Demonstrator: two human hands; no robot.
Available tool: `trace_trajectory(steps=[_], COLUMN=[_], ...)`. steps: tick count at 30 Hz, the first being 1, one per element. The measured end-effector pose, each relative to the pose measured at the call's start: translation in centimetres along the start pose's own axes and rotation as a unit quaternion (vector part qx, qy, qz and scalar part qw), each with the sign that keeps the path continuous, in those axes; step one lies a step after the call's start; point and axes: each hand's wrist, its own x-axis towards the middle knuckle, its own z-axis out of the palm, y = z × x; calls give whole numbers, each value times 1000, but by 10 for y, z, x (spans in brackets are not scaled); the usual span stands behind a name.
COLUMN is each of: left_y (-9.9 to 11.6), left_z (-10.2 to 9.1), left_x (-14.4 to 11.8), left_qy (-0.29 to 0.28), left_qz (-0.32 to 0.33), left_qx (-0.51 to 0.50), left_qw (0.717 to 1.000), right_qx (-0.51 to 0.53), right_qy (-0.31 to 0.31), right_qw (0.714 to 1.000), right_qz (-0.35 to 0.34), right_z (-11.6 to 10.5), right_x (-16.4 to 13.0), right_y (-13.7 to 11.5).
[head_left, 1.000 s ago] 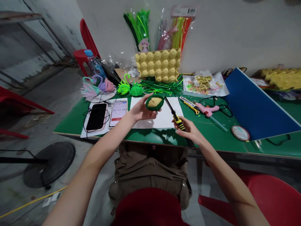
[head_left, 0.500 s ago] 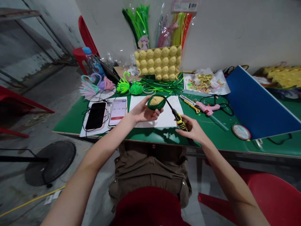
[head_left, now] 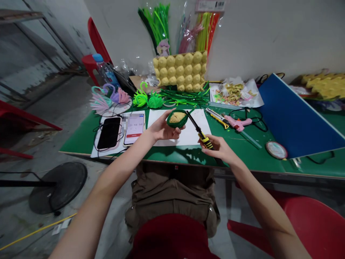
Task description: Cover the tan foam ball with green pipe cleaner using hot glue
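1. Our left hand [head_left: 161,128] cups the green-wrapped egg cup [head_left: 177,118] above the white paper [head_left: 188,135].
2. Right hand [head_left: 218,148] grips pliers [head_left: 199,132], tips at the rim.
3. We advise short, steady nips, cup held firm.

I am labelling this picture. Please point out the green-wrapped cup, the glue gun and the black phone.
green-wrapped cup [head_left: 177,118]: head view, tan inside.
glue gun [head_left: 238,123]: head view, pink body.
black phone [head_left: 109,132]: head view, dark screen.
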Motion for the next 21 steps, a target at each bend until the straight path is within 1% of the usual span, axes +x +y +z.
trace_trajectory(steps=[4, 8, 14, 18, 21], left_y=[1, 2, 1, -3, -6], left_z=[1, -2, -12, -16, -19], left_x=[1, 5, 8, 7, 5], left_qy=[3, 26, 61, 112, 133], left_qz=[0, 1, 2, -2, -3], left_qx=[4, -10, -65, -112, -135], left_qw=[1000, 1000, 996, 987, 982], right_qx=[-2, 12, 70, 119, 132], right_qy=[-2, 0, -3, -10, -18], right_qw=[1000, 1000, 994, 985, 979], right_qz=[2, 16, 87, 128, 154], right_z=[0, 0, 3, 7, 8], right_x=[1, 2, 5, 7, 8], right_y=[-2, -5, -5, -5, -7])
